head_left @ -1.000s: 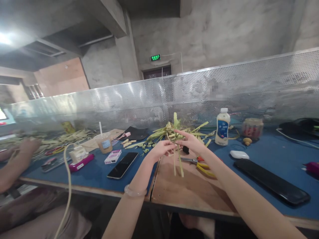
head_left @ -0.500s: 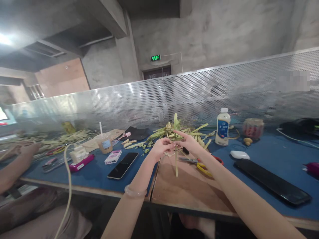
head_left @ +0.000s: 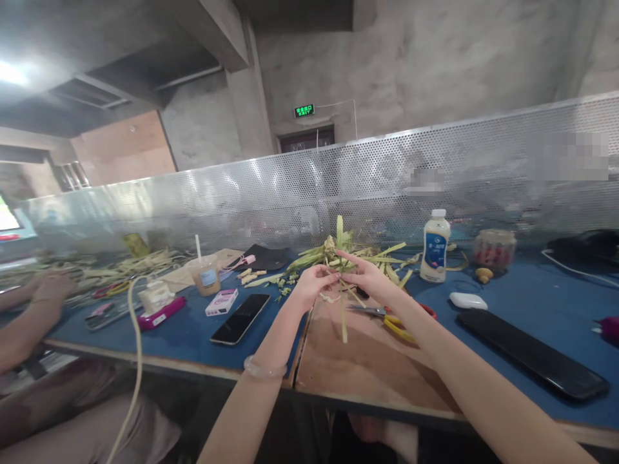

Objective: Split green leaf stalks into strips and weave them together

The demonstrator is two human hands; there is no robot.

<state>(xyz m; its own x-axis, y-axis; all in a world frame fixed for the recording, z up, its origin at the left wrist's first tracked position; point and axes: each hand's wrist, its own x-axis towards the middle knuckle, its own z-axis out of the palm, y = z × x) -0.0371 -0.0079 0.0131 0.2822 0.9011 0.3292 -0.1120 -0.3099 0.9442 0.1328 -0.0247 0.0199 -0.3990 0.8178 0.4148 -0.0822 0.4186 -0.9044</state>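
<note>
- Concrete walls and a lit green exit sign at the back; perforated metal screen runs behind the blue tabletop, brown board set right in front of me.
- My left hand: thumb and fingertips pinched on the plant-strip piece. Clear bracelet on that wrist.
- My right hand: thumb and lower fingers closed on the same piece, index stretched out along its top. Exact contact hidden by the fingers.
- Piece sits between both hands, up off the board, near its far edge. Yellow-green, flat, ribbon-like; one long narrow strip dangles below the fingers, thin pale strand curling by the left hand. Wide blade stands up above; can't tell if it joins the piece.
- Behind the hands: loose heap of strips, green to straw, pointing all ways; small green scraps to the left.
- On the board, partly under my right forearm: scissors, yellow handle plus some red.
- Right of me: blue-label bottle, lidless-looking jar, white case, long black case.
- Left of me: phone, small white-purple box, drink cup with straw.
- Far left: another person's hands, blurred, by more strips.
</note>
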